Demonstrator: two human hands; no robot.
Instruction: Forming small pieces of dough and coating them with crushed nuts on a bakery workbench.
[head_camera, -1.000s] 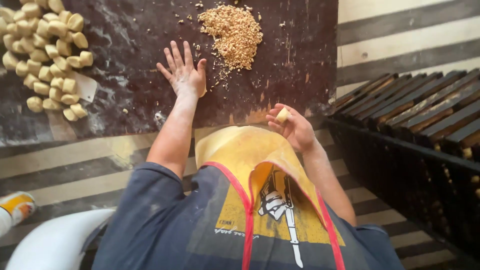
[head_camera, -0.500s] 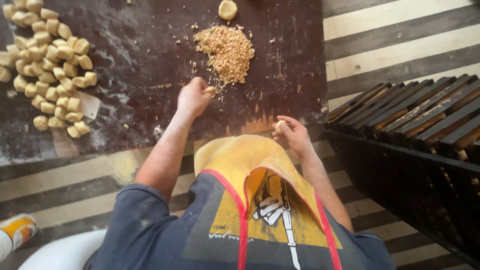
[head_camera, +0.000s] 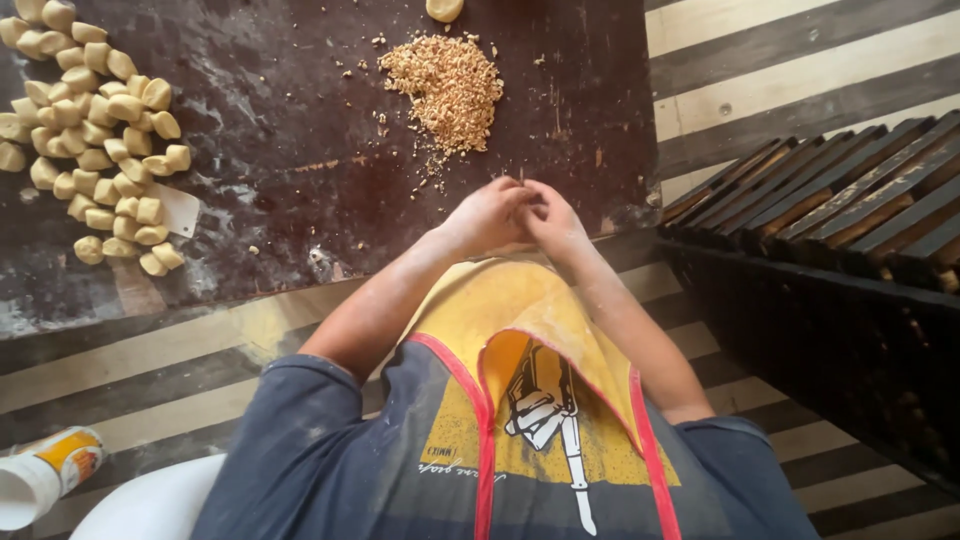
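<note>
Both hands meet at the table edge: left hand (head_camera: 490, 215) and right hand (head_camera: 550, 218) pinched together, presumably around a dough piece I can't see. I'd keep pressure gentle, filling pile (head_camera: 445, 88) close.

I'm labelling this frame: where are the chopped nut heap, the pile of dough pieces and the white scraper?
chopped nut heap (head_camera: 447, 90), head view, middle of the heap
pile of dough pieces (head_camera: 95, 130), head view, centre of the pile
white scraper (head_camera: 181, 208), head view, its bare blade

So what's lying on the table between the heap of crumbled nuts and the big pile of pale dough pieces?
In the head view, only dark, flour-smeared tabletop separates the crumbled nut heap from the pale dough pieces, plus a few stray crumbs.
</note>
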